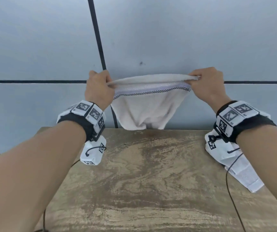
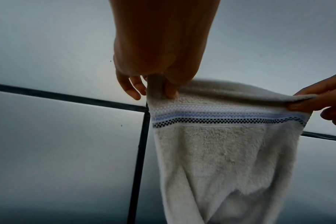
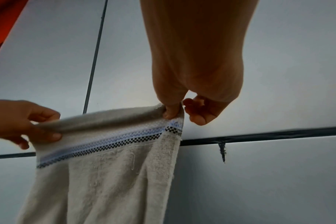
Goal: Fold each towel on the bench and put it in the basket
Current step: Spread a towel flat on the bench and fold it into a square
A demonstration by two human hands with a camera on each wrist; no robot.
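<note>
Two hands are visible, the left hand (image 1: 99,88) and the right hand (image 1: 205,84). One towel (image 1: 147,106) is in the air; it carries one woven border made up of three bands: one white, one pale blue, one black-and-white chequered. One folded white cloth (image 1: 244,173) lies at the right edge of the bench. One wooden bench top (image 1: 142,181) is shown. Two wrist bands with printed square markers appear, one on each forearm, and two white marker-bearing camera housings hang below them, one per wrist. Two thin black cables trail from these units. The wall (image 1: 34,47) behind shows two dark seams, one upright and one level.
</note>
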